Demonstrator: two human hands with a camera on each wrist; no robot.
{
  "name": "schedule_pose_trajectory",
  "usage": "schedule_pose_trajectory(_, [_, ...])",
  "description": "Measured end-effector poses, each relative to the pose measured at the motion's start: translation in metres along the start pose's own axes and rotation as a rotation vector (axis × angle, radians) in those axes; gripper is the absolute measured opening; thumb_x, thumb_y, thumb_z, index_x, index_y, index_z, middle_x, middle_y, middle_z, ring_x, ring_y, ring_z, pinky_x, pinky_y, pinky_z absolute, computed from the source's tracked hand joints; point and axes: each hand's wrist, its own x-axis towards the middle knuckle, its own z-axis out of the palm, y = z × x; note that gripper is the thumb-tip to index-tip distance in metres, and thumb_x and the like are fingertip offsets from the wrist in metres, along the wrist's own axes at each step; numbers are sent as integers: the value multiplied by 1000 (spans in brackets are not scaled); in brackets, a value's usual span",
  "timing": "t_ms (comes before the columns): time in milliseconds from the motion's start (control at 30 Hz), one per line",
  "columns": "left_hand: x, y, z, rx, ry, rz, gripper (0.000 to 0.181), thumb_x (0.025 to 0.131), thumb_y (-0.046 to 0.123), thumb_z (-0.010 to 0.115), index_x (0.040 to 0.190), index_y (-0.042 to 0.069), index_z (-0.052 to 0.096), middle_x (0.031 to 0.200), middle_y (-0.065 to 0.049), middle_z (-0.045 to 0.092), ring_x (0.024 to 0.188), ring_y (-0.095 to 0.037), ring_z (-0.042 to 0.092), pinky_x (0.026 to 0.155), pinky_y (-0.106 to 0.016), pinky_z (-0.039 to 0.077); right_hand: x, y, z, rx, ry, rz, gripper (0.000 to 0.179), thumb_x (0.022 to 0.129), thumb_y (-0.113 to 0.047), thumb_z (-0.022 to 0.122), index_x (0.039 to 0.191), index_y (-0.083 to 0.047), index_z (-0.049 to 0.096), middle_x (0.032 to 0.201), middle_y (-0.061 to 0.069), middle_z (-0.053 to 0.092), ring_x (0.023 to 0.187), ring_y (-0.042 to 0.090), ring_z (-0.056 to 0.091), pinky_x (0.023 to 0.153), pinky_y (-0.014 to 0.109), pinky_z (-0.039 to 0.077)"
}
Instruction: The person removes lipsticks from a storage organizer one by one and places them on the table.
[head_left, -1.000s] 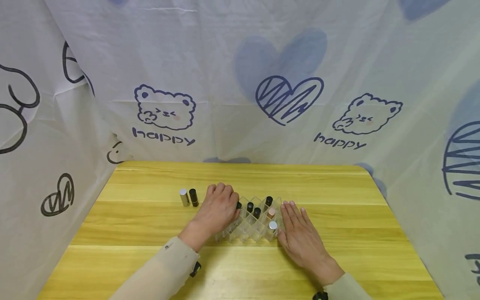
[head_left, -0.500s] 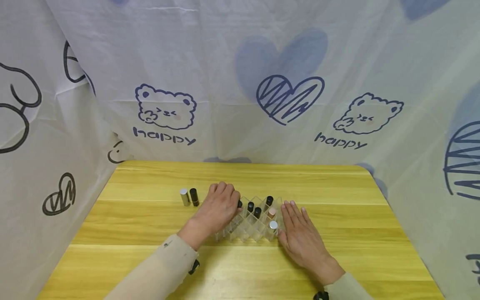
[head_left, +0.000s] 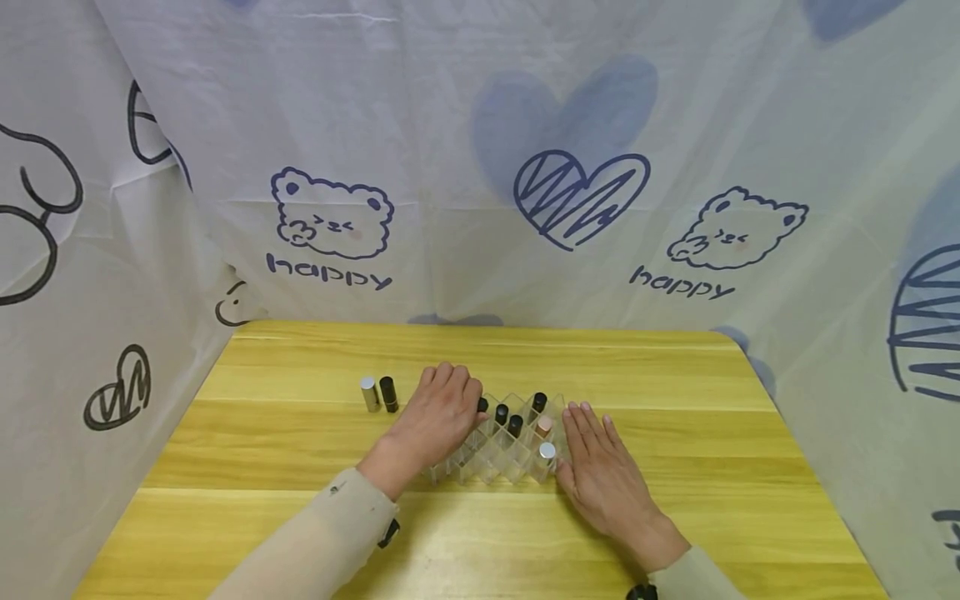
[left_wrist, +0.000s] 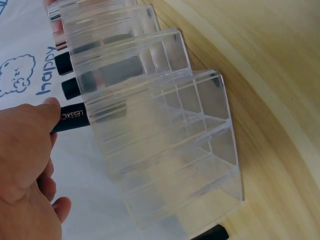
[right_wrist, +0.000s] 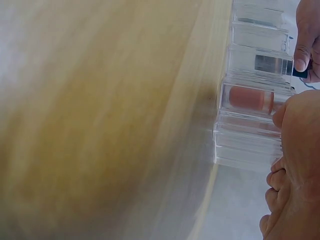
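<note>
A clear acrylic lipstick organizer [head_left: 489, 467] with diamond-shaped slots stands mid-table. My left hand [head_left: 438, 417] is over its left part and pinches a black lipstick [left_wrist: 75, 117] with pale lettering. In the left wrist view the lower end of that lipstick sits inside a slot while its upper part sticks out. My right hand [head_left: 609, 479] lies along the organizer's right side, fingers straight and thumb near the front right corner. Other slots hold black-capped lipsticks [head_left: 514, 426], a pink-capped lipstick [head_left: 544, 427] and a silver-capped lipstick [head_left: 547, 452]. My left hand hides some slots.
Left of the organizer, a silver lipstick tube [head_left: 370, 395] and a black lipstick tube [head_left: 388, 395] stand upright on the wooden table [head_left: 300, 467]. A printed white cloth [head_left: 450, 167] hangs behind the table and at both sides.
My left hand has shifted very slightly up and to the right, with the black lipstick still pinched. My right hand stays against the organizer's side.
</note>
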Motion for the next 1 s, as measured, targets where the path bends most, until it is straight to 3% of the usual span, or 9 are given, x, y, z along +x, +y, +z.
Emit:
schedule_pose_trajectory(233, [-1,0,2,33,15,-3,41,107,46,57,94,9,48,87,-3,36,83,-22,31,77,-35,25,0,0,0,0,-3,-1,67,109,-34,44,161,7,32,168,24,32,159,39,26,128,55,20])
schedule_pose_trajectory(567, [-2,-2,2,32,22,-2,41,106,46,59,93,9,48,86,-3,36,83,-22,31,77,-35,25,0,-1,0,-7,-4,-4,67,109,-34,45,160,7,32,167,25,33,159,39,26,128,55,21])
schedule_pose_trajectory(1000, [-2,-8,-25,-45,3,-30,39,105,43,62,96,8,49,89,-4,38,85,-23,35,76,-36,30,1,-1,-1,2,-14,11,67,109,-33,46,161,6,32,168,24,32,159,39,26,129,54,20])
